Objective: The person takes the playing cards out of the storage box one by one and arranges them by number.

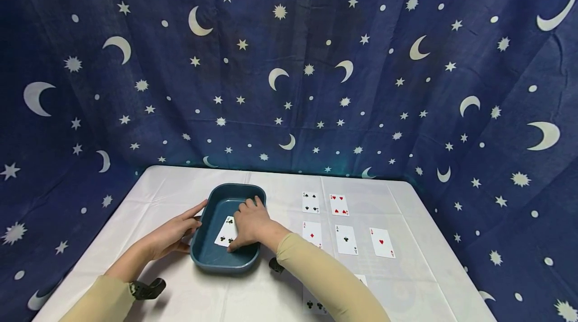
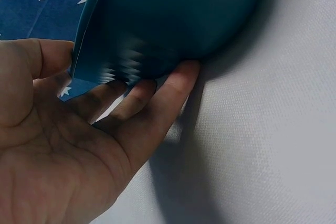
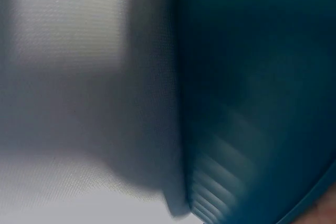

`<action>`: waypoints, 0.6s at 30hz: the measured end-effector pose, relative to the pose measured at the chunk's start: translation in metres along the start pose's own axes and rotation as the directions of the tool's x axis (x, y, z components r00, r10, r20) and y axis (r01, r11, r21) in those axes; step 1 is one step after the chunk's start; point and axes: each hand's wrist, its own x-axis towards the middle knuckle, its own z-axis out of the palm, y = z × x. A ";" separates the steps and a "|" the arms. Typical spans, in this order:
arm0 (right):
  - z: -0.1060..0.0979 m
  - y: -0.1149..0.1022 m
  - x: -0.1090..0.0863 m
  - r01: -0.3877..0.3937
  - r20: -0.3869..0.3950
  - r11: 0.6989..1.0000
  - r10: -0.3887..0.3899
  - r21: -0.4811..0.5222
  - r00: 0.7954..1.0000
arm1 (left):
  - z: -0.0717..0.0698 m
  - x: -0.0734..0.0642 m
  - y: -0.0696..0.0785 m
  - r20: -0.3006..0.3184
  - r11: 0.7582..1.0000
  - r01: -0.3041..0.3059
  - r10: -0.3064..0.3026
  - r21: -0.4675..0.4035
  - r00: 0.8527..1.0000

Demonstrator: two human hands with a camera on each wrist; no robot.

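Observation:
A dark blue-green rectangular tray (image 1: 228, 266) stands on the table. At its left side my left hand (image 1: 173, 235) grips it: in the left wrist view the thumb lies at the rim and the fingers are under the outer wall. My right hand (image 1: 253, 222) is inside the tray, with thumb and fingers spread apart over a playing card of clubs (image 1: 226, 233). That card lies face up on the tray floor, its right part hidden by the hand. Whether the fingertips touch the card, I cannot tell. The right wrist view shows mostly the tray's outer wall (image 3: 262, 93).
Face-up cards lie right of the tray: a four of spades (image 1: 311, 202), a four of hearts (image 1: 339, 205), an ace of diamonds (image 1: 312, 233), an ace of clubs (image 1: 346, 239) and an ace of hearts (image 1: 382, 243). The right sleeve (image 1: 325, 277) partly covers another clubs card (image 1: 313, 306).

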 end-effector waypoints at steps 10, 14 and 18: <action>0.000 0.000 -0.001 -0.002 -0.003 0.999 0.002 0.032 1.000 | 0.001 0.000 0.001 -0.020 1.000 -0.003 0.003 -0.006 1.000; -0.002 0.001 -0.002 0.011 -0.015 0.999 -0.011 0.045 1.000 | 0.001 -0.001 0.001 -0.018 1.000 -0.003 0.003 -0.013 1.000; -0.003 0.003 -0.004 0.028 -0.037 0.998 -0.026 0.061 0.999 | 0.000 -0.001 0.001 0.002 1.000 -0.015 0.015 -0.011 1.000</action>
